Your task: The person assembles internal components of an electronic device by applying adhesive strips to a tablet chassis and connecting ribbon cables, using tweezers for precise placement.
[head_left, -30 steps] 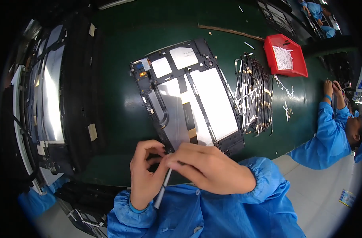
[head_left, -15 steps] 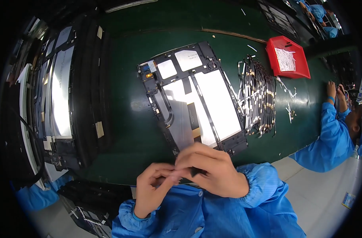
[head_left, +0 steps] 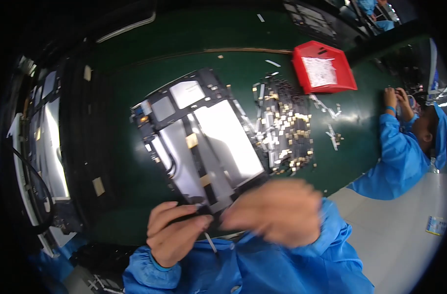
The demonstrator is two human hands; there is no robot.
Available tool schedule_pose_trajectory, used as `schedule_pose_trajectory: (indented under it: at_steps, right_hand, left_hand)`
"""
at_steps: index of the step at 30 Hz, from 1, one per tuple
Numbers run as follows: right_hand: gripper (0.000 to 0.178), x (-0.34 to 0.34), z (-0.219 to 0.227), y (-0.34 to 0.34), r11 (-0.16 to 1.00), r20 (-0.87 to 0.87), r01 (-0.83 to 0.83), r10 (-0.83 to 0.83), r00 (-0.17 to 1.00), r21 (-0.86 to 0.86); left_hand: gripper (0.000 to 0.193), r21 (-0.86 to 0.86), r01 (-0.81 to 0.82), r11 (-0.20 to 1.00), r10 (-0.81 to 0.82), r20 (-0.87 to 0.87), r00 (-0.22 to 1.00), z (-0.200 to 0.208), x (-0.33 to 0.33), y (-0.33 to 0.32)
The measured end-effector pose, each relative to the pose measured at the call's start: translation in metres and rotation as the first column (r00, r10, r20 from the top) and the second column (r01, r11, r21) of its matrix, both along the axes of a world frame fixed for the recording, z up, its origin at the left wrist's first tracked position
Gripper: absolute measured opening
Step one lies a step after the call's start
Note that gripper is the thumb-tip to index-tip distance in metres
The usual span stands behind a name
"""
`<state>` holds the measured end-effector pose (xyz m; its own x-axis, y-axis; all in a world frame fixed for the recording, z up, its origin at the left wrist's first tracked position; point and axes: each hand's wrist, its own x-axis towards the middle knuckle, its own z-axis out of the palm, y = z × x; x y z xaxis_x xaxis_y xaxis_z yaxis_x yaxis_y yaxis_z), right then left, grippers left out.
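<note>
A dark green table (head_left: 123, 93) is set out in a workroom, with a blue-sleeved co-worker (head_left: 402, 154) seen off to the right. Near the lower left corner of a black panel (head_left: 206, 142) with silver plates, the left grip (head_left: 172, 235) is held narrow, its thumb and fingertips close together; what is pinched there, if anything, cannot be told. A slim pale stick (head_left: 211, 243) is seen just below those fingertips and could be dropped if it is only lightly held. The right grip (head_left: 275, 213) is blurred by the panel's lower right corner, so whether it is spread or closed on something cannot be told; small parts along that edge could be bent by a hasty brush of the fingers. The panel itself is laid aslant on the table in front of both hands, and could be swivelled if pressed at one corner only. Just to its right, dark cables (head_left: 284, 127) with gold-coloured ends are heaped, close enough to be snagged if the panel were shoved that way. Beyond them, white strips (head_left: 319, 72) are held in a red bin (head_left: 348, 76); a loose strip (head_left: 273, 63) is left nearby, and could be trapped under the panel if swept inward.
</note>
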<state>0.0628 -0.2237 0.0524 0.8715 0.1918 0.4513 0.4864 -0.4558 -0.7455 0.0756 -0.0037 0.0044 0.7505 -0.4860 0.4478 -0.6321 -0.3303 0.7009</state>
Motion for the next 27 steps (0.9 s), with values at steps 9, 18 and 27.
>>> schedule_pose_trajectory:
  at_steps: [9,18,27]
  right_hand:
    - [0.024,0.054,0.016,-0.171,0.492,0.152,0.703,-0.754,0.639,-0.513]
    - [0.025,-0.005,-0.002,0.011,0.981,-0.309,-0.009,-0.053,0.949,-0.195]
    - [0.025,-0.004,-0.050,0.046,0.957,-0.107,0.014,-0.047,0.993,-0.290]
  left_hand:
    - [0.018,-0.196,-0.160,0.968,0.119,-0.206,0.971,-0.015,0.017,0.002]
    - [0.017,-0.199,-0.119,0.973,0.055,-0.297,0.953,-0.029,0.053,0.001]
    - [0.017,-0.190,-0.123,0.974,0.058,-0.315,0.947,-0.028,0.055,0.004]
